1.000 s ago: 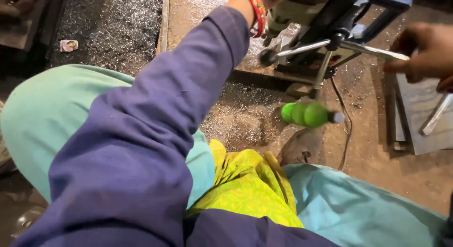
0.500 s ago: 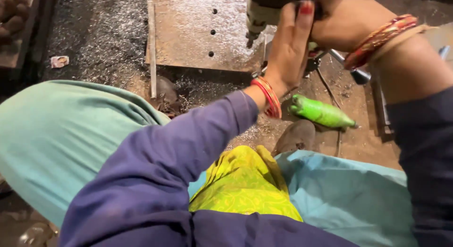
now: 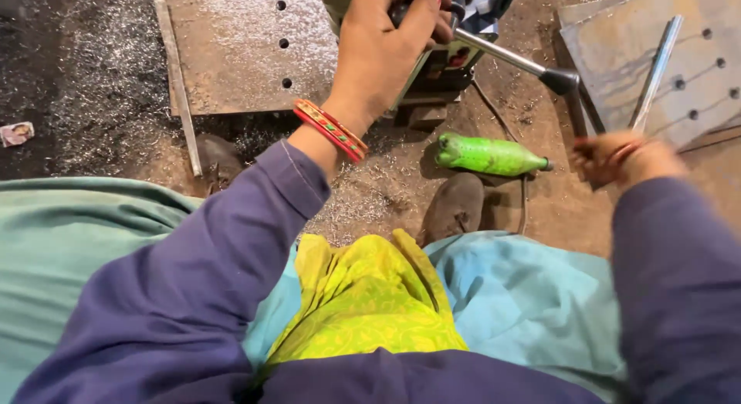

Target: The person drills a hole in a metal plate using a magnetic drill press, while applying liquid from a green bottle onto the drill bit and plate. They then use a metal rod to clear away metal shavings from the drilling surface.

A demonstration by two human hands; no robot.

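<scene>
The drilled steel plate (image 3: pixel 231 57), dusted with bright swarf, lies flat on the floor (image 3: pixel 556 211) at the top left. A second drilled plate (image 3: pixel 695 72) sits at the top right corner, a shiny rod (image 3: pixel 654 68) laid across it. The drill machine (image 3: pixel 440 57) stands between them; its steel lever (image 3: pixel 509 58) runs long-axis from upper left down to a black knob at lower right. The left hand (image 3: pixel 382 53) is curled closed on the machine's handle. The right hand (image 3: pixel 625 157) is blurred; cannot tell its grip. A green bottle (image 3: pixel 486 154) lies sideways, cap pointing right
</scene>
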